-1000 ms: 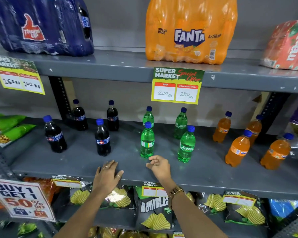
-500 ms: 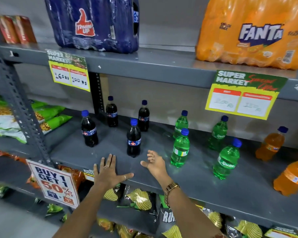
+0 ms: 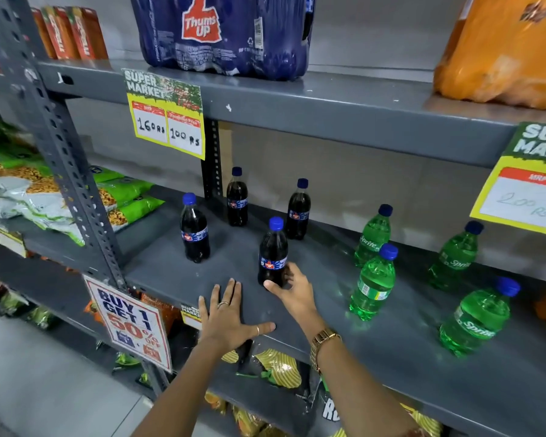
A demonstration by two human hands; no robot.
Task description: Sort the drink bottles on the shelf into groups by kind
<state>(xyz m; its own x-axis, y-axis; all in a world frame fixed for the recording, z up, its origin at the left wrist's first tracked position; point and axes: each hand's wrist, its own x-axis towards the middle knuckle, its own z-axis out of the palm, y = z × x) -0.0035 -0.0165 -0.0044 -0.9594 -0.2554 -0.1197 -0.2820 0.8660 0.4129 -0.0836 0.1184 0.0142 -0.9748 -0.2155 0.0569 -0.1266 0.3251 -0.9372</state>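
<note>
Grey steel shelving [image 3: 344, 99], slotted upright post [image 3: 67, 152] at left. Plain grey back wall [image 3: 375, 184] behind the shelves. Pale tiled floor [image 3: 44, 392] lower left. Even overhead light, soft reflections on the shelf [image 3: 391, 348] surface.

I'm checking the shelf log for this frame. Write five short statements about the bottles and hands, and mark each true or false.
1. The right hand is wrapped around the base of the front cola bottle. True.
2. The left hand holds a Sprite bottle. False: it lies flat, palm down, on the middle shelf.
3. Four dark cola bottles stand on the middle shelf. True.
4. The Sprite bottles have green caps. False: their caps are blue.
5. A Thums Up multipack sits on the upper shelf. True.
</note>
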